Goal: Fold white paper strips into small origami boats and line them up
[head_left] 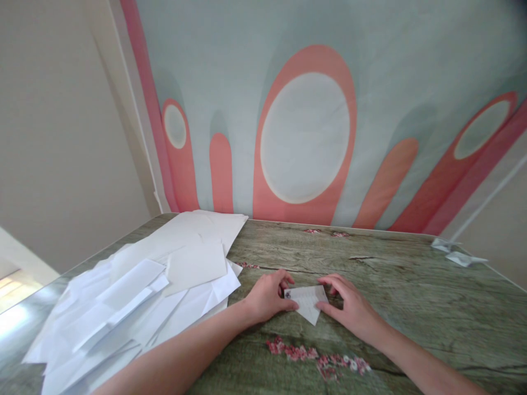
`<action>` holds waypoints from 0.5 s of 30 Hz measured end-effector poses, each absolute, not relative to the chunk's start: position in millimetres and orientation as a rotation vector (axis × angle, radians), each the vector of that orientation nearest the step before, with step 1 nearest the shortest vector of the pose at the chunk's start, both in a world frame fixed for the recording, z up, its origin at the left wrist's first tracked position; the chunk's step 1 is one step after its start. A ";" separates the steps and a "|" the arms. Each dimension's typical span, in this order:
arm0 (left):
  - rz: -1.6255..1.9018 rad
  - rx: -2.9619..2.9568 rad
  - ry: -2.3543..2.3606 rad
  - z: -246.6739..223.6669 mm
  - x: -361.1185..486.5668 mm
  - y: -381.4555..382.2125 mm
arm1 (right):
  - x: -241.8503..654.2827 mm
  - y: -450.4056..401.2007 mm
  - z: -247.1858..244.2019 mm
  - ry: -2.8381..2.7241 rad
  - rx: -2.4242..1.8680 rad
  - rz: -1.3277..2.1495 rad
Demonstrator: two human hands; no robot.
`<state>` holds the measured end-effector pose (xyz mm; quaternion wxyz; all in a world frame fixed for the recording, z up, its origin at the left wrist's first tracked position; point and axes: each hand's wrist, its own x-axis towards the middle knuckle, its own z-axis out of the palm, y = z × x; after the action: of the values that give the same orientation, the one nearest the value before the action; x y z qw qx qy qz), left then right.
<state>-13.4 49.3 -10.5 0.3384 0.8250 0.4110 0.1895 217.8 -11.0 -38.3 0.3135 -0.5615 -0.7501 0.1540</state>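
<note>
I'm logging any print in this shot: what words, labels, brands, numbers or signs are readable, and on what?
Nothing can be read.
Small paper between left hand and right hand: faint lines and a dark corner mark, too small and blurred.
Paper pile: no readable text.

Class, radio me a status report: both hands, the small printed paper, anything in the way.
Left hand and right hand touching opposite sides of small printed paper. Its pointed end toward wearer. White sheet pile to the left, apart from it.
</note>
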 end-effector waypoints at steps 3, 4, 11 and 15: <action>0.489 2.091 1.012 -8.4 -13.0 48.3 | 217.5 -11.9 -36.7 -1.934 -1.481 0.475; 0.494 2.080 0.996 -7.0 -12.8 47.7 | 217.3 -12.2 -36.2 -1.905 -1.473 0.513; 0.774 2.265 0.879 1.8 -11.3 42.0 | 213.7 -17.3 -33.6 -1.790 -1.358 0.565; 0.914 2.465 0.741 3.0 -13.4 38.6 | 212.8 -19.3 -32.4 -1.829 -1.242 0.337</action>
<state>-13.4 38.6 3.0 0.2037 0.8835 0.2657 0.3276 212.8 -19.3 -32.4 0.4373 -0.4996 -0.7355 0.1355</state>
